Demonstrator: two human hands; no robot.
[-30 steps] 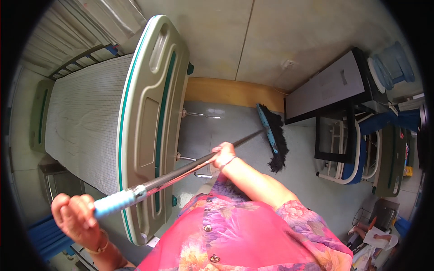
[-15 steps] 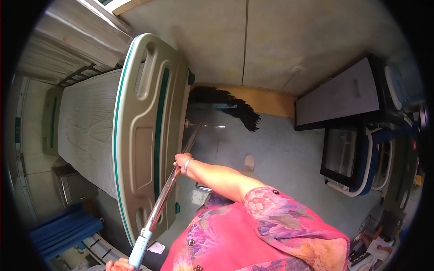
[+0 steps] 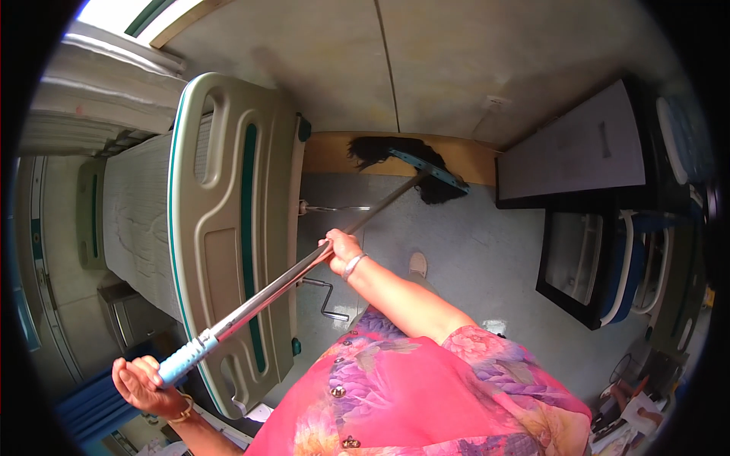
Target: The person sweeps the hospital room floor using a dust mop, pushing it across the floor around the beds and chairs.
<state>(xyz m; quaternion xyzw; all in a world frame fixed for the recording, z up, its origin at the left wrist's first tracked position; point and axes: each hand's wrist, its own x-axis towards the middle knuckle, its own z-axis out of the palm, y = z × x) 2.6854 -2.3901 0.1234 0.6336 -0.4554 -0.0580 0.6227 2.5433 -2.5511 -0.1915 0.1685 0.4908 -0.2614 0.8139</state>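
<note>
A mop with a long metal pole (image 3: 270, 299) slants across the view, from lower left to the far wall. Its black fringed head (image 3: 437, 163) has a blue-green bar on top and spreads over the floor against the wooden skirting. My left hand (image 3: 141, 384) is closed round the end of the light blue ribbed grip (image 3: 186, 359). Farther down the pole, about midway, my right hand (image 3: 342, 251) wraps round the metal. Both arms show, with a bracelet on each wrist.
A bed with a beige-and-green end board (image 3: 228, 243) stands close on the left, its crank handle (image 3: 331, 304) sticking out low. On the right are a grey-fronted black cabinet (image 3: 582, 148) and a folded blue chair with white tubing (image 3: 627, 266). Grey floor (image 3: 471, 251) lies between.
The mop head has swung right along the wall, away from the bed. Both hands have risen in view, the right one shifting right and the left one left, and the pole lies flatter.
</note>
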